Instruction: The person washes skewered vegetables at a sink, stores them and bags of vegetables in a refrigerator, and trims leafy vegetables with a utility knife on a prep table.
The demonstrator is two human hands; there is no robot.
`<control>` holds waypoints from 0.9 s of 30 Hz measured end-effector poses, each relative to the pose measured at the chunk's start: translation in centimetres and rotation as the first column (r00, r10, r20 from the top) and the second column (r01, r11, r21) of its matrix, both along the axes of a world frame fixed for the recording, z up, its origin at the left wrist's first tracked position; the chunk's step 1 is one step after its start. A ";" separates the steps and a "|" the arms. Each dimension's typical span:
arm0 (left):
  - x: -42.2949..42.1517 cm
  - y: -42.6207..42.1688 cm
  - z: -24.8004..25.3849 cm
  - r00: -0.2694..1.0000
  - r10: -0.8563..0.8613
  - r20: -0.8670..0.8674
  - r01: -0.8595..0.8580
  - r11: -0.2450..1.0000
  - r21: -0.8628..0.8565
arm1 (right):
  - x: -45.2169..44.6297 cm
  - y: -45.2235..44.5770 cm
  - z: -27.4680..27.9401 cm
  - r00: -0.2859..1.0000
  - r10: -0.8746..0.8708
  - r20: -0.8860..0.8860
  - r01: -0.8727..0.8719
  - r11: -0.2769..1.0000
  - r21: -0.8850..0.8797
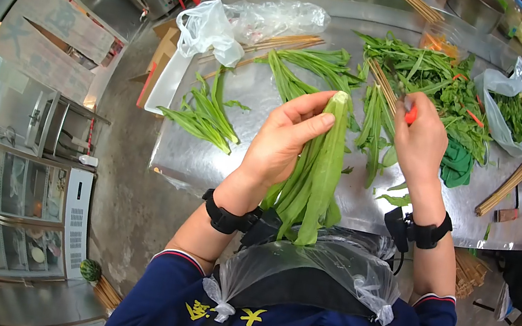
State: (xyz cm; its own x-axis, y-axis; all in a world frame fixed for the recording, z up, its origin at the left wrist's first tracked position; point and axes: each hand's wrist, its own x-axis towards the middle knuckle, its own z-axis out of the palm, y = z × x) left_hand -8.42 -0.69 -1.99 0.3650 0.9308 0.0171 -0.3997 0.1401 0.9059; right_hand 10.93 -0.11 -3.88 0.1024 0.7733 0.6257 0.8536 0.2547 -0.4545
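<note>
My left hand (287, 133) is closed around a bunch of long-leaf lettuce (326, 167), its pale cut stem end up and its leaves hanging toward my apron (319, 269). To the right, my right hand (420, 138) grips a small knife with a red handle (410, 115); its dark blade points away from me over the greens and is partly hard to make out. Trimmed leaves (372, 126) and bamboo sticks (383, 83) lie just beyond this hand. A large heap of loose leaves (428, 73) spreads behind it.
Further bunches of greens (204, 112) rest on the steel table (205, 164) at left. Behind them are plastic bags (210, 30) and a white tray (167, 82). At right stand a bag of greens (518, 113), a green cloth (456, 164) and bundled sticks (507, 187).
</note>
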 end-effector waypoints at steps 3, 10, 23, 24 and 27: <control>0.0 0.5 -0.8 0.997 -0.048 0.055 0.052 0.995 -0.087 | -0.7 -1.1 0.7 0.989 0.139 -0.043 -0.138 0.990 0.024; 0.2 0.1 -0.4 0.994 -0.086 0.071 0.092 0.993 -0.079 | -1.7 -1.4 1.4 0.967 0.247 0.065 -0.249 0.968 0.026; 0.1 -0.2 0.0 0.983 -0.156 0.098 0.169 0.977 -0.133 | -0.1 -0.5 0.5 0.996 0.092 0.021 -0.092 0.995 0.023; 0.0 -0.2 0.1 0.979 -0.177 0.099 0.187 0.977 -0.103 | 0.5 -0.2 0.4 1.000 -0.016 -0.027 0.014 0.999 -0.040; -0.6 0.3 0.3 0.961 -0.206 0.187 0.231 0.965 -0.127 | 1.7 0.5 0.1 0.976 0.031 -0.214 -0.086 0.964 -0.253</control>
State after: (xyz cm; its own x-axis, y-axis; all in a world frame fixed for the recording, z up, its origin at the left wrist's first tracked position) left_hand -9.02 -0.36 -1.71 0.5632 0.8256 -0.0336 -0.4915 0.3674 0.7895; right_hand 12.66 0.34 -3.77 0.1576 0.9144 0.3728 0.7210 0.1514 -0.6762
